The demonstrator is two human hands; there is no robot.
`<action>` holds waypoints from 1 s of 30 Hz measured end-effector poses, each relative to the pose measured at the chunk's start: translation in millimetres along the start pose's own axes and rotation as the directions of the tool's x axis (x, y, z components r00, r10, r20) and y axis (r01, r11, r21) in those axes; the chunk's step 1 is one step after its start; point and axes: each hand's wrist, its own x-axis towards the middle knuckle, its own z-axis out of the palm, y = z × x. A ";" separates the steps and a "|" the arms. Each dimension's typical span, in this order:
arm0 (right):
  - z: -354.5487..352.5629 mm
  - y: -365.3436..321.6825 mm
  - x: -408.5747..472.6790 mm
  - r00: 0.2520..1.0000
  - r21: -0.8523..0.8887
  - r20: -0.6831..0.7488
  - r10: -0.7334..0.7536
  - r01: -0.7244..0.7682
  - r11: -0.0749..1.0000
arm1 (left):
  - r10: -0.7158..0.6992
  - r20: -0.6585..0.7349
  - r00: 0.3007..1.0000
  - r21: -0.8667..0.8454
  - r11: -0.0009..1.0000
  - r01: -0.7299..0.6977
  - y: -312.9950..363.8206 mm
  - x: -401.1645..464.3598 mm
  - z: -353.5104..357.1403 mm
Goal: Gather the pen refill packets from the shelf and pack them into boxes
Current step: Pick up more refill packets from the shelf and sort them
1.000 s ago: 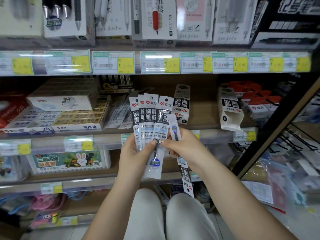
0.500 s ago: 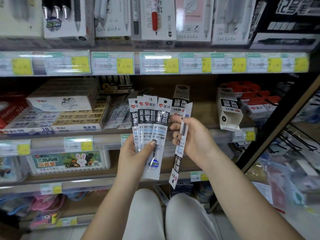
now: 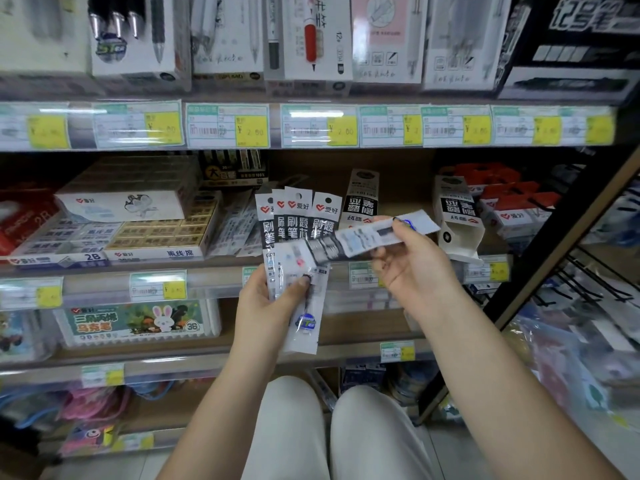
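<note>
Left hand (image 3: pixel 268 306): thumb and curled fingers pinch a fan of refill packets (image 3: pixel 298 237), upright, in front of the shelf (image 3: pixel 207 271)
Right hand (image 3: pixel 410 268): fingers curled round a single packet (image 3: pixel 367 239); it lies nearly level, its blurred end crossing the fan
Boxes: two open white boxes (image 3: pixel 456 216) stand on the shelf; one behind the fan, one right of the right hand

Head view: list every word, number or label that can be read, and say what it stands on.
"爱好" on the fanned refill packets in the left hand.
"2B" on the eraser box.
"36" on the crayon box.
"2.00" on a yellow price tag.
"12" on the red pen's box.
"爱好" on the red-topped box.
The packet in the right hand and the other price tags are too blurred to read.
</note>
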 end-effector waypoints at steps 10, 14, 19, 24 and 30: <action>-2.0 0.2 -1.0 0.998 0.274 -0.070 0.000 0.020 0.962 | -0.001 -0.007 1.000 0.005 1.000 0.001 0.2 -0.9 1.6; -3.5 0.7 -0.4 0.992 0.265 -0.125 -0.020 0.052 0.963 | -0.006 -0.011 1.000 0.000 1.000 0.006 -0.9 -1.4 1.8; -5.9 0.5 -0.7 0.995 0.156 -0.070 -0.071 0.082 0.984 | -0.021 -0.011 1.000 0.004 1.000 0.021 -1.9 -1.2 2.3; -10.6 4.7 0.5 0.995 0.107 -0.080 -0.065 0.073 0.992 | -0.030 -0.023 0.999 0.000 1.000 0.030 -2.9 0.6 0.7; -13.0 15.7 2.6 0.998 0.050 -0.065 0.025 -0.022 0.999 | -0.026 -0.049 0.998 -0.012 1.000 0.026 -3.1 3.8 -1.9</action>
